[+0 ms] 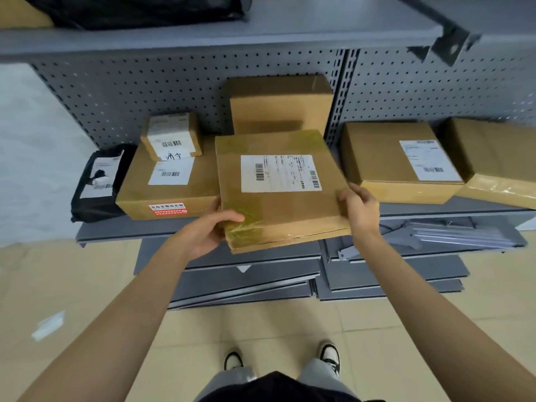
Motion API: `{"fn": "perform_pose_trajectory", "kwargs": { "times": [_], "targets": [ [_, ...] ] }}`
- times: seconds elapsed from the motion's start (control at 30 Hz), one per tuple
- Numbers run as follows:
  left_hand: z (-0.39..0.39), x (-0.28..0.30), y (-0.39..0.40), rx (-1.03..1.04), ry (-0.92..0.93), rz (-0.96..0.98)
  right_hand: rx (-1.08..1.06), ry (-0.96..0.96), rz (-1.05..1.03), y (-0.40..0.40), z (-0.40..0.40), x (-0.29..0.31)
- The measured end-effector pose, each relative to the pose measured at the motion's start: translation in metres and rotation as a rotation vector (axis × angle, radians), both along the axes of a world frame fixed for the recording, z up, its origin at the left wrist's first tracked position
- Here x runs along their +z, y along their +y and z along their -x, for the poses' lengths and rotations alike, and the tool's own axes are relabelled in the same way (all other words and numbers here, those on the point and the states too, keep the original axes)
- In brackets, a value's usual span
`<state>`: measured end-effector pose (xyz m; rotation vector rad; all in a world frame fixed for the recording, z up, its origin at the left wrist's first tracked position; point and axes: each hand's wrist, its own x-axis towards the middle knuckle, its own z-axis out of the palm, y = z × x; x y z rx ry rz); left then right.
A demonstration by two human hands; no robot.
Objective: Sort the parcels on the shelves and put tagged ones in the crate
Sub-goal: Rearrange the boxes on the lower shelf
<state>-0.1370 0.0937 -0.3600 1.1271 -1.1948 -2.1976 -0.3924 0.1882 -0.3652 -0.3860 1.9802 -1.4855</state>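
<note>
A flat brown cardboard parcel [290, 211] with a white barcode label and yellowish tape sticks out over the front edge of the grey shelf [150, 229]. My left hand [213, 232] grips its near left corner, thumb on top. My right hand [359, 208] grips its right edge. Left of it lies a labelled box [145, 195] with a red sticker, a small labelled box [185, 132] stacked on top. A black labelled mailer bag [87, 198] leans at the far left. No crate is in view.
A taller plain box [281, 108] stands behind against the pegboard. Two more boxes [385, 158] [493, 161] lie on the right shelf. Loose grey shelf panels [246, 282] lie on the tiled floor below, in front of my shoes. A black bag [130, 10] sits on the upper shelf.
</note>
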Motion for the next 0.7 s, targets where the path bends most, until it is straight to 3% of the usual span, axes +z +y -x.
{"fn": "perform_pose_trajectory", "kwargs": {
  "times": [0.07, 0.2, 0.33, 0.6, 0.7],
  "targets": [
    [0.002, -0.004, 0.005, -0.010, -0.006, -0.014, 0.004, -0.026, 0.051, -0.005, 0.003, 0.004],
    [0.026, -0.012, 0.020, 0.204, 0.124, -0.102, -0.146, 0.006, -0.001, -0.010, -0.005, 0.007],
    [0.067, -0.010, 0.037, 0.318, 0.169, -0.198, -0.099, -0.227, -0.072, -0.012, -0.034, 0.005],
    [0.094, -0.009, 0.056, 0.272, -0.104, -0.079, -0.062, -0.397, 0.117, 0.002, -0.020, -0.018],
    [0.082, -0.010, 0.032, 0.500, -0.313, -0.042, 0.002, -0.414, 0.170, 0.011, -0.006, -0.024]
  ]
}}
